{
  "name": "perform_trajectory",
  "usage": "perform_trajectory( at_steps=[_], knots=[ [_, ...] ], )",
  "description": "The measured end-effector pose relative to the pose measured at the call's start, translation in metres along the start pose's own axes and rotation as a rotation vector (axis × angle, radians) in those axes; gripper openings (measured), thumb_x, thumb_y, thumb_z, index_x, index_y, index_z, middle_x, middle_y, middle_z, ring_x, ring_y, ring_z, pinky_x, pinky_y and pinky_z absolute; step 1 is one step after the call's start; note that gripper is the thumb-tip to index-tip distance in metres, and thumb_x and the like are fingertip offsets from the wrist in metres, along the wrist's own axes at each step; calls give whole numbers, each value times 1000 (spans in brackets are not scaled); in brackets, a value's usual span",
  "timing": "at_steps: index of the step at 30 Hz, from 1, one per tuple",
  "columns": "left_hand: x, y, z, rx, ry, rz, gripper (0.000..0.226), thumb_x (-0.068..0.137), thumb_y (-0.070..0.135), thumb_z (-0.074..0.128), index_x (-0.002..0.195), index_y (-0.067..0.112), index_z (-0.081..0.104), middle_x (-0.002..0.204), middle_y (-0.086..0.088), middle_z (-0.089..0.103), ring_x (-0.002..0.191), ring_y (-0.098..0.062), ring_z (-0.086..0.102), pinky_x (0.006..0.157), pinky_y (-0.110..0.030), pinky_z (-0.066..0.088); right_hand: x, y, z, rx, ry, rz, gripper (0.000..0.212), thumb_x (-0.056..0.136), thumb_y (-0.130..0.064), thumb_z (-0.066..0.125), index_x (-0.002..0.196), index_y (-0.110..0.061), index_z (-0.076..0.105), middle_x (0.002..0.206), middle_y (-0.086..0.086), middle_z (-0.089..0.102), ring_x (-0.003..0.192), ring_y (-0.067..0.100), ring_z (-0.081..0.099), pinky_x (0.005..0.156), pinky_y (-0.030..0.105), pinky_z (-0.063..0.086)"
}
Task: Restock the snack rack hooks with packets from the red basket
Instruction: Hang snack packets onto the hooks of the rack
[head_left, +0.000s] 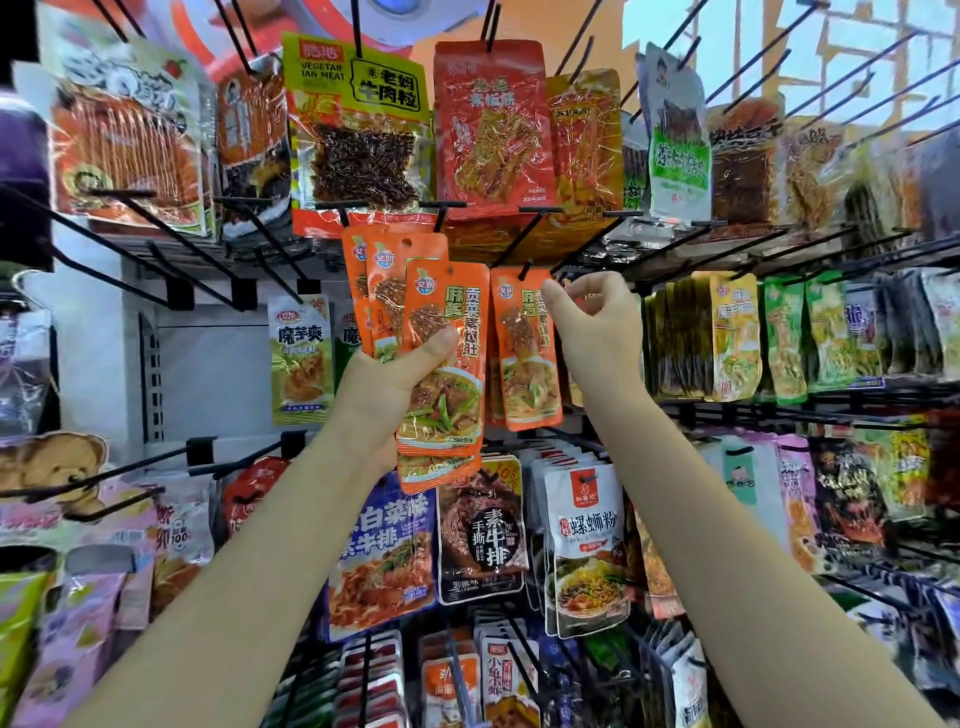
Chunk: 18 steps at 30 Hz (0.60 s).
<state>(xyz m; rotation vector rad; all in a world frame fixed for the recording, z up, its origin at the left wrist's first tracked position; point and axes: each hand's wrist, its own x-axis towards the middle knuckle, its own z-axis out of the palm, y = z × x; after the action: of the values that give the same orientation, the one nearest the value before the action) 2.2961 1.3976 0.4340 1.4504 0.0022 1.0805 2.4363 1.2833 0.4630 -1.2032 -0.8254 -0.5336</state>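
Orange packets (441, 364) fanned in left grip (387, 387) | right grip (597, 325) pinches hooked packet (524, 353) | full hooks around

Orange packets (441, 358), black hooks (524, 270)

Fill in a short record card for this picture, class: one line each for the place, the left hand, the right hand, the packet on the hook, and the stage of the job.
place: snack rack of black wire hooks
left hand: grips a fan of orange packets
right hand: pinches the top of the hanging orange packet
hook: passes through that packet's top
stage: one packet hung, more in hand
red basket: not in view
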Motion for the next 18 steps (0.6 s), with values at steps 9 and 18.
perform_trajectory(
  at_steps=[9, 18],
  knots=[
    [-5, 5, 10, 68, -17, -104, 40, 91, 46, 68, 118, 17, 66, 104, 3, 74, 97, -19, 71, 86, -37, 56, -16, -12, 12, 102, -312, 40, 42, 101, -35, 57, 96, 6, 63, 74, 12, 62, 65, 18, 56, 62, 38, 47],
    [-2, 1, -1, 31, -16, -63, 26, 98, 29, 65, 112, 8, 71, 95, -11, 78, 82, -26, 76, 65, -37, 60, 5, -4, 7, 109, -189, 209, 50, 104, -41, 47, 105, 8, 60, 86, 12, 62, 75, 24, 58, 69, 38, 47]
  ],
)
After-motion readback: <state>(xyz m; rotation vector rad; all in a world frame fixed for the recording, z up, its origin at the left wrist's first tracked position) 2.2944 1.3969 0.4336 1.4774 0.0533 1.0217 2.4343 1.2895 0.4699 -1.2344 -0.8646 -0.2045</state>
